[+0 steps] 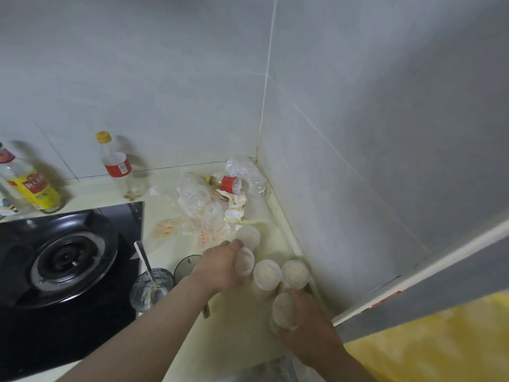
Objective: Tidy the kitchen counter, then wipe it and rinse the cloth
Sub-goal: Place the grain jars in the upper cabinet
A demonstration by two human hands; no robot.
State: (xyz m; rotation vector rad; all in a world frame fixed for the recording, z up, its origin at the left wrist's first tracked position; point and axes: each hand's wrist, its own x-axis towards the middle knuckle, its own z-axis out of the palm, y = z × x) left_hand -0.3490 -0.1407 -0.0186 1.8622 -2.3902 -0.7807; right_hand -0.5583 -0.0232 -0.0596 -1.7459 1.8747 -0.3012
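Evidently mid-gathering: left hand (220,268) with fingers (237,245) curled round one cup (244,261), right hand (311,329) gripping a second cup (285,314), both tipped for stacking, probably. Three more cups (267,274) upright beside them on the tabletop (234,340), near the wall; wrappers (203,208) heaped behind.

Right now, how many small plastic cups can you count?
5 cups: one in the left hand, one in the right hand, two between them, one beyond. Others may be hidden.

Glossy pale counter (220,340); cloudy translucent plastic cups (267,274); crinkled clear plastic bags (198,205); glossy black glass hob (121,216).
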